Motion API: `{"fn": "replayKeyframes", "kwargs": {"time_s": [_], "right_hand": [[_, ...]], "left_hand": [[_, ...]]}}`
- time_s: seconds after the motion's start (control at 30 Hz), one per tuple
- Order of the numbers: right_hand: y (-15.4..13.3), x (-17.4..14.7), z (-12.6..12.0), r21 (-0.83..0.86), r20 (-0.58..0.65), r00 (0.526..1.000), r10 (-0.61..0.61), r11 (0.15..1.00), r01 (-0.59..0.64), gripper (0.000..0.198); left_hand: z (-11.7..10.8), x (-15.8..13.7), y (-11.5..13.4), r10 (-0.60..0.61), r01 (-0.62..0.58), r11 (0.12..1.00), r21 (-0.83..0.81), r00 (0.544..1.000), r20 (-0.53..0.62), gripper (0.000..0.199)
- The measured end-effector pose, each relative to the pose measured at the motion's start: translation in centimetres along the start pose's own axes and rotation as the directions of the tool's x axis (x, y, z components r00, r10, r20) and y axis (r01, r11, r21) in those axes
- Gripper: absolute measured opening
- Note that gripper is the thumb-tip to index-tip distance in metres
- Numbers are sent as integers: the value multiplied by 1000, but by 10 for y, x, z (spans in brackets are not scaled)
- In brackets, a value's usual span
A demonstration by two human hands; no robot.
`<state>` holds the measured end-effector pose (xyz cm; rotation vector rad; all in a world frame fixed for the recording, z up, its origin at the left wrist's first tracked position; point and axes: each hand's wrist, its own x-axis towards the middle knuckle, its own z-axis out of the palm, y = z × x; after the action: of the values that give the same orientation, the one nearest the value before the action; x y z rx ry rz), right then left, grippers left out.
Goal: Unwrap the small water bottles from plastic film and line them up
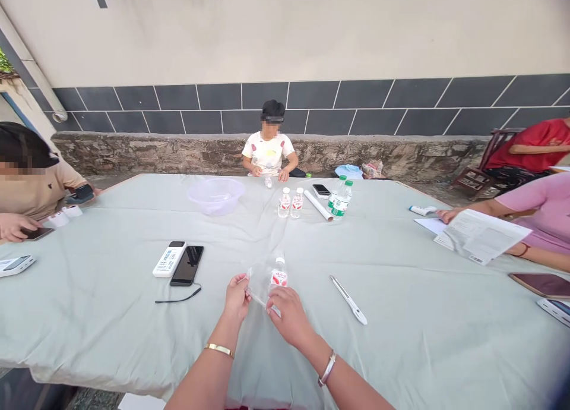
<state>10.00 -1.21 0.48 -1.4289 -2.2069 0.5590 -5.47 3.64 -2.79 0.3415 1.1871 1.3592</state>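
Note:
My left hand (238,296) is closed in a pinch on a piece of clear plastic film (256,298), which stretches across to my right hand. With its fingers curled, my right hand (288,315) pinches the other side of the film. Just beyond it stands a small clear bottle (279,272) with a white cap and a red and white label, its lower part hidden by my fingers. The film is see-through, so its full outline cannot be made out. To the right lies a white utility knife (349,300).
Left of my hands lie a black phone (187,266) and a white power bank (169,259). Farther off are a clear basin (216,196), two small bottles (290,203), a film roll (317,205) and green-capped bottles (340,199). Other people sit around the cloth-covered table (133,333).

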Motion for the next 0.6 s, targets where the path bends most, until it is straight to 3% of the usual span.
{"fn": "replayKeyframes", "kwargs": {"time_s": [0.07,0.2,0.27,0.33,0.4,0.43,0.5,0.57,0.6], "right_hand": [[-11,0,-7,-14,64,998,0,1000,1,17],[-34,-14,-1,91,164,978,132,985,-148,21],[-43,-27,9,187,258,964,65,976,-115,27],[-48,-34,13,292,415,906,-83,955,-47,29],[-49,-31,7,351,484,863,-143,935,-42,24],[-47,-24,1,341,448,887,-114,939,-52,24],[-42,-2,-13,226,248,968,30,970,-88,28],[-36,21,-23,71,67,991,114,990,-119,33],[-33,30,-23,5,39,993,115,993,-115,34]], "left_hand": [[0,-3,2,16,-16,1000,3,1000,6,22],[-5,-5,3,26,-26,999,35,1000,-10,18],[-9,-3,4,24,-22,997,72,999,-37,16],[-15,2,5,26,-16,992,122,996,-84,14],[-22,9,7,41,-14,983,182,989,-145,12],[-24,12,8,55,-17,977,212,983,-176,11],[-28,19,8,91,-27,964,266,969,-229,9],[-30,23,8,127,-40,950,310,956,-265,7],[-31,24,7,144,-46,942,332,950,-278,6]]}}
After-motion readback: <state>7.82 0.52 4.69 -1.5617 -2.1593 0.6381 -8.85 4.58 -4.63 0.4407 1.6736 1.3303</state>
